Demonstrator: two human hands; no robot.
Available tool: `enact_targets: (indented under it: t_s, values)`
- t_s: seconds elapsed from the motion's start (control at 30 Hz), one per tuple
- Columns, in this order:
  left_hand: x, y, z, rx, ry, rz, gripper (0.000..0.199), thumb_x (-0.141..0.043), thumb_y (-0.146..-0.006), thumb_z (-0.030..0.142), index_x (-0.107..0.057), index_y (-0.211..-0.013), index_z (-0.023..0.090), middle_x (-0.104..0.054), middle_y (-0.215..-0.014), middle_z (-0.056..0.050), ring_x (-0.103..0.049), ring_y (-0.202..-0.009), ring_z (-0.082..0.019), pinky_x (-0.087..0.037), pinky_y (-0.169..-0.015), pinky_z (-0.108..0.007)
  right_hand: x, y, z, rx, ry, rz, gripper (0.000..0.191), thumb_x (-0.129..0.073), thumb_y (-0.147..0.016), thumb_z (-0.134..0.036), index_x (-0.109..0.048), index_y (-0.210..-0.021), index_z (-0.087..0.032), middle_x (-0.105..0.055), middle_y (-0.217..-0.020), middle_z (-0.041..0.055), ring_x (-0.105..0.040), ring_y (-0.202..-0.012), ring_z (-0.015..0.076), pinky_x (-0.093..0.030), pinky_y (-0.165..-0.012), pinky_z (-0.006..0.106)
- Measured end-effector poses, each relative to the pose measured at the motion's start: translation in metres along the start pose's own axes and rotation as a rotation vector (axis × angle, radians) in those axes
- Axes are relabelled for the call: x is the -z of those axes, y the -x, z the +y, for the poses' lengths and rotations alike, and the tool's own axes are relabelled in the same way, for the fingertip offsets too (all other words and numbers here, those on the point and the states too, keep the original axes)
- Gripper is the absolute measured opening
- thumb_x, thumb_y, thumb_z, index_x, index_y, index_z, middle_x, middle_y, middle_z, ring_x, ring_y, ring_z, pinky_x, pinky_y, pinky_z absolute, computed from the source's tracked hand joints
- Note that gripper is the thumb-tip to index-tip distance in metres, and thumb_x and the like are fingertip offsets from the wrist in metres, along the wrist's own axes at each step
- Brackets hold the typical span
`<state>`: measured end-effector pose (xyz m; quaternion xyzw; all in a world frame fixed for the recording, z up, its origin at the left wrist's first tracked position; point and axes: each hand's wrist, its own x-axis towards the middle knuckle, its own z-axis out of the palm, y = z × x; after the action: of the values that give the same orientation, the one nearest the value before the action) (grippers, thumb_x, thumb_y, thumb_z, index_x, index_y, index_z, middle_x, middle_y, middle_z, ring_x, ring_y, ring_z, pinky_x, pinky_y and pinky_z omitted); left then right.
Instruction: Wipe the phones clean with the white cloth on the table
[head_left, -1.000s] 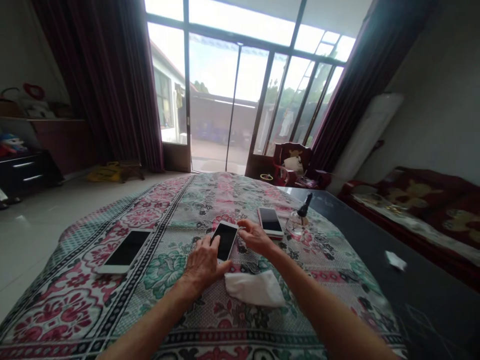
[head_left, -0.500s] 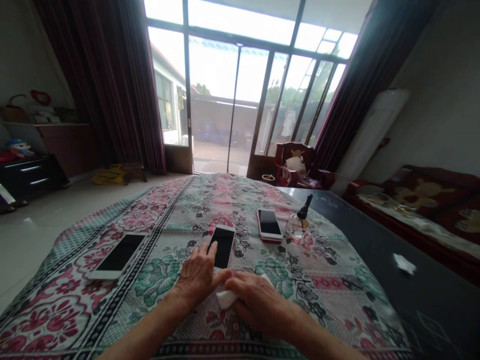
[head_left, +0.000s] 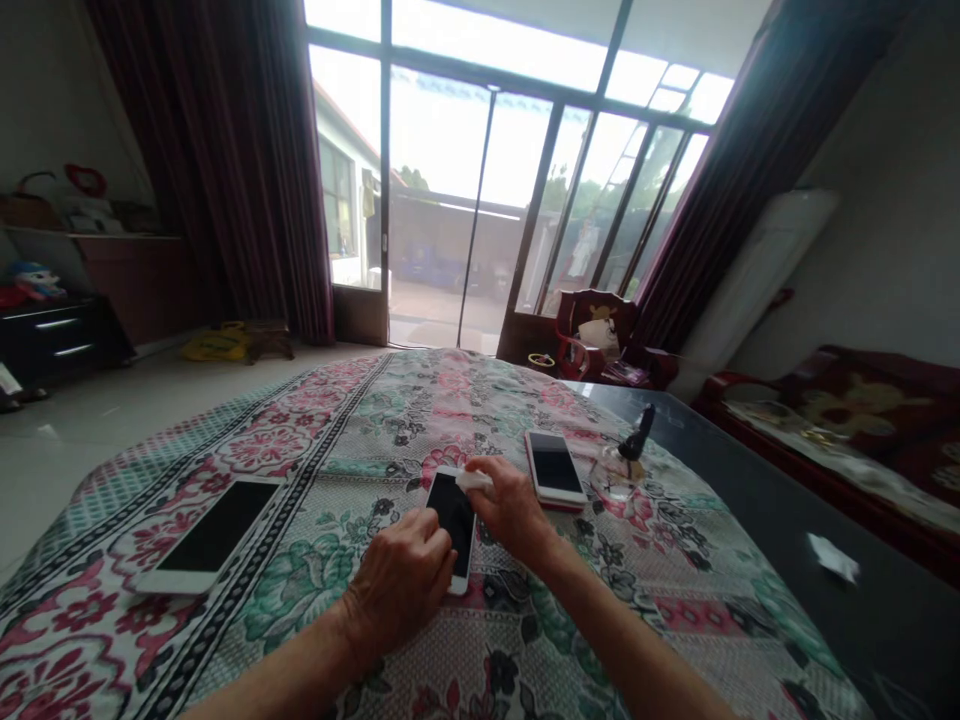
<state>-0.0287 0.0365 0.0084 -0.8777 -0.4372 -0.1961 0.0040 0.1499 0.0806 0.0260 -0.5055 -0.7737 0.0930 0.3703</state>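
Note:
A white smartphone [head_left: 459, 528] with a dark screen lies face up on the patterned tablecloth, directly before me. My left hand [head_left: 411, 565] is closed at its lower left side, curled fingers resting over the edge and screen. Pinched in my right hand [head_left: 514, 505] is a folded white tissue [head_left: 474, 482], which touches the upper right corner of the phone. To the right lies another white phone [head_left: 556, 468] on top of something red-edged. A larger white phone [head_left: 214, 535] with a black screen is on the left.
Beside the right phone stands a clear round bottle [head_left: 616, 472] with a black spray top. The floral tablecloth [head_left: 315, 560] covers the bed-like surface. A crumpled white tissue [head_left: 834, 557] lies on the dark tabletop [head_left: 765, 500] at right. Beyond are a red wooden chair [head_left: 596, 325] and glass doors.
My right hand has moved up and forward with the tissue, from the phone's bottom end to its top right corner. My left hand has slid lower, its fingers now curled.

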Motion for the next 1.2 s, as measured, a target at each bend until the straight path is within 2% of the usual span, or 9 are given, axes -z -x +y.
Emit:
enact_targets:
  t_s: [0.07, 0.13, 0.27, 0.47, 0.57, 0.63, 0.8, 0.97, 1.2]
  values:
    - [0.001, -0.012, -0.016, 0.130, 0.030, -0.001, 0.019, -0.045, -0.088, 0.021, -0.063, -0.085, 0.019, -0.060, -0.091, -0.008, -0.056, -0.090, -0.022, -0.044, -0.078, -0.032, -0.008, -0.009, 0.002, -0.025, 0.033, -0.006, 0.021, -0.056, -0.076, -0.012, -0.060, -0.096, -0.018, -0.062, -0.093, 0.0073, -0.058, -0.085, 0.0191, -0.045, -0.079, 0.031]
    - [0.000, -0.023, -0.032, 0.288, 0.086, -0.033, 0.020, -0.047, -0.087, 0.021, -0.065, -0.093, 0.019, -0.061, -0.090, -0.007, -0.059, -0.086, -0.020, -0.044, -0.077, -0.030, -0.013, -0.014, 0.004, -0.045, 0.059, -0.004, 0.021, -0.058, -0.076, -0.016, -0.061, -0.097, -0.017, -0.061, -0.092, 0.0078, -0.058, -0.084, 0.0193, -0.046, -0.078, 0.032]
    - [-0.008, -0.029, -0.047, 0.302, 0.122, -0.114, 0.023, -0.047, -0.083, 0.016, -0.068, -0.078, 0.023, -0.062, -0.074, -0.003, -0.062, -0.073, -0.017, -0.042, -0.070, -0.027, -0.018, -0.014, 0.009, -0.044, 0.047, 0.031, 0.017, -0.054, -0.082, -0.021, -0.061, -0.097, -0.018, -0.060, -0.094, 0.0075, -0.058, -0.085, 0.0190, -0.046, -0.080, 0.033]
    - [-0.014, -0.027, -0.044, 0.334, 0.135, -0.105, 0.021, -0.049, -0.079, 0.016, -0.069, -0.078, 0.022, -0.063, -0.076, -0.003, -0.062, -0.074, -0.019, -0.043, -0.071, -0.029, -0.020, -0.012, 0.015, 0.035, -0.016, -0.020, 0.024, -0.052, -0.080, -0.011, -0.062, -0.100, -0.020, -0.060, -0.096, 0.0052, -0.057, -0.089, 0.0175, -0.045, -0.083, 0.032]
    - [-0.016, -0.038, -0.052, 0.299, 0.147, -0.021, 0.024, -0.048, -0.082, 0.019, -0.069, -0.092, 0.021, -0.063, -0.086, -0.005, -0.061, -0.082, -0.019, -0.045, -0.077, -0.030, -0.019, -0.013, 0.014, 0.053, -0.002, -0.076, 0.024, -0.051, -0.083, -0.012, -0.061, -0.104, -0.020, -0.060, -0.097, 0.0052, -0.057, -0.089, 0.0170, -0.045, -0.083, 0.031]
    - [-0.019, -0.047, -0.060, 0.211, 0.165, 0.022, 0.027, -0.047, -0.083, 0.019, -0.067, -0.101, 0.021, -0.063, -0.096, -0.006, -0.058, -0.093, -0.020, -0.045, -0.084, -0.030, -0.019, -0.012, 0.011, 0.054, 0.052, -0.125, 0.019, -0.051, -0.086, -0.014, -0.062, -0.100, -0.019, -0.060, -0.099, 0.0059, -0.056, -0.090, 0.0173, -0.044, -0.083, 0.031]
    - [-0.030, -0.056, -0.079, -0.015, 0.187, -0.015, 0.030, -0.046, -0.086, 0.022, -0.063, -0.111, 0.022, -0.054, -0.128, -0.005, -0.048, -0.115, -0.023, -0.037, -0.101, -0.038, -0.023, -0.011, 0.005, 0.046, 0.185, -0.190, 0.018, -0.048, -0.092, -0.024, -0.065, -0.094, -0.020, -0.056, -0.098, 0.0057, -0.052, -0.093, 0.0169, -0.042, -0.083, 0.030]
    - [-0.030, -0.052, -0.088, -0.031, 0.215, -0.095, 0.032, -0.044, -0.089, 0.027, -0.058, -0.118, 0.023, -0.048, -0.136, -0.005, -0.044, -0.122, -0.024, -0.034, -0.105, -0.038, -0.026, -0.012, 0.003, 0.050, 0.242, -0.216, 0.021, -0.045, -0.094, -0.023, -0.065, -0.093, -0.020, -0.056, -0.095, 0.0045, -0.051, -0.093, 0.0167, -0.041, -0.081, 0.028]
    - [-0.025, -0.054, -0.087, -0.014, 0.187, -0.209, 0.043, -0.041, -0.089, 0.031, -0.048, -0.131, 0.022, -0.043, -0.141, -0.006, -0.039, -0.127, -0.026, -0.028, -0.108, -0.040, -0.025, -0.008, -0.002, 0.080, 0.260, -0.235, 0.021, -0.045, -0.093, -0.020, -0.066, -0.088, -0.021, -0.060, -0.092, 0.0034, -0.052, -0.090, 0.0160, -0.042, -0.078, 0.027]
